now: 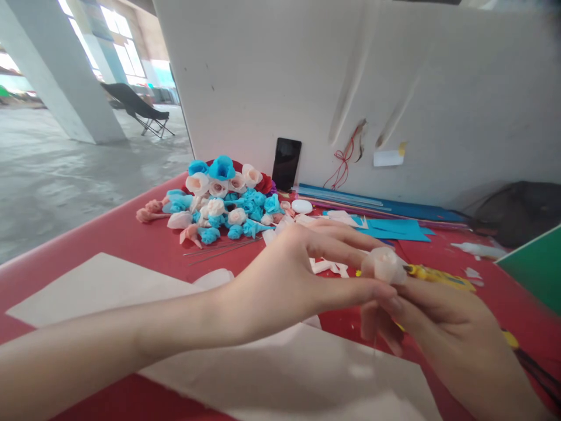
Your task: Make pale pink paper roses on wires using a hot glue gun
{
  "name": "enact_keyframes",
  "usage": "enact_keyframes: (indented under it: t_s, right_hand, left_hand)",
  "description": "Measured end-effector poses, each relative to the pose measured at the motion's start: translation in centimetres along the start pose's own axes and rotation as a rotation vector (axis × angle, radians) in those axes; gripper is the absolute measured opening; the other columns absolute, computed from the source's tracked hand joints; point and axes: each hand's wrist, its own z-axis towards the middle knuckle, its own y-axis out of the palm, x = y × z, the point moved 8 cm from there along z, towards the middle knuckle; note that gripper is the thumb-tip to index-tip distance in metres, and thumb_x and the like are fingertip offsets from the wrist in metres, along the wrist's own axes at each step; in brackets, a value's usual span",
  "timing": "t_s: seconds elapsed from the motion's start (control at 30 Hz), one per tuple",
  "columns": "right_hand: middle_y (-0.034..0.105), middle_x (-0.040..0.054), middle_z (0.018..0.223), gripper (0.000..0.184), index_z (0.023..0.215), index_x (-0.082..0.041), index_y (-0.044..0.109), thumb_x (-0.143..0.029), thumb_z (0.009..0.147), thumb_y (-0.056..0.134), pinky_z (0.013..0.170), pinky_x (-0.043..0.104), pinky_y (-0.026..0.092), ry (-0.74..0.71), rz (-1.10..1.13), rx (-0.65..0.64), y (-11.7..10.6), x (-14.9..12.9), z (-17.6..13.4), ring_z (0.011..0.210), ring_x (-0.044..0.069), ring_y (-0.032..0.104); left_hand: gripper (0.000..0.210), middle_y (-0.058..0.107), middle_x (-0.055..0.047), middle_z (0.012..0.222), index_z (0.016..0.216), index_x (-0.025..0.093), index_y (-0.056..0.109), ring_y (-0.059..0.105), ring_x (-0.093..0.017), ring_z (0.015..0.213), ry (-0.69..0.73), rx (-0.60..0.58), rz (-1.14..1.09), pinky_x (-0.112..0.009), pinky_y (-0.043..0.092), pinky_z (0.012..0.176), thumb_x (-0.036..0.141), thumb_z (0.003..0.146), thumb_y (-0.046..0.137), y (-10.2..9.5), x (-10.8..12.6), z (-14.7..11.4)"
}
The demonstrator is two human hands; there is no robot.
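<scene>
In the head view, a pale flower (385, 266) is held in front of the person, right of centre and above the red table (123, 237). It is pinched between the thumb and fingers of the left hand (298, 280), while the fingers of the right hand (451, 321) are curled closed around its base, the two thumbs being brought together just below it. The beige paper (307, 374) spread underneath is crossed by the left forearm, and part of it is hidden. White scraps (331, 267) behind the left hand are partly covered by its fingers. A yellow tool (442, 278) is lying just behind the right hand, by which its lower edge is blocked from sight. Farther back on the left, blue, white and pink flowers (249, 202) are heaped, with thin wires (228, 248) laid in front of them. A dark phone (287, 164) is leaned upright against the white panel (263, 70), on which a red string (344, 158) is hung. Blue sheets (397, 229) are laid beyond the hands; at the right, a dark bag (519, 210) and a green board (539, 269) are seen. Beyond the table, a black chair (140, 105) is placed beside a pillar (65, 64).
</scene>
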Motion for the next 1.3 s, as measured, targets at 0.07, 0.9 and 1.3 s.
enact_keyframes:
  t_s: [0.07, 0.9, 1.3]
  right_hand:
    - [0.053, -0.007, 0.049, 0.033, 0.059, -0.023, 0.058, -0.029, 0.089, 0.047, 0.038, 0.011, 0.039, 0.025, 0.018, -0.015, 0.1, 0.1, 0.0, 0.038, 0.006, 0.048]
    - [0.052, -0.0027, 0.044, 0.036, 0.06, -0.022, 0.064, -0.038, 0.088, 0.049, 0.044, 0.014, 0.041, 0.198, 0.109, -0.051, 0.3, 1.8, -0.8, 0.039, 0.007, 0.048]
    - [0.062, 0.0011, 0.056, 0.029, 0.072, -0.022, 0.067, -0.04, 0.088, 0.051, 0.038, 0.011, 0.036, 0.345, 0.615, -0.191, 2.3, 2.8, -1.5, 0.038, 0.005, 0.05]
  left_hand:
    - [0.012, 0.066, -0.002, 0.102, 0.073, 0.011, 0.07, 0.058, -0.01, 0.098, -0.007, -0.011, -0.008, -0.012, 0.044, 0.085, 0.018, 0.077, 0.062, 0.0, 0.0, 0.0]
    - [0.014, 0.067, 0.0, 0.09, 0.067, 0.014, 0.069, 0.06, -0.014, 0.096, -0.199, -0.049, -0.179, -0.018, 0.047, 0.082, 0.017, 0.077, 0.06, 0.5, -1.2, -0.1]
    - [0.021, 0.063, -0.004, 0.112, 0.083, 0.015, 0.071, 0.055, -0.019, 0.108, -0.167, -0.194, -0.384, -0.023, 0.046, 0.088, 0.009, 0.081, 0.051, 0.9, -1.3, -0.1]
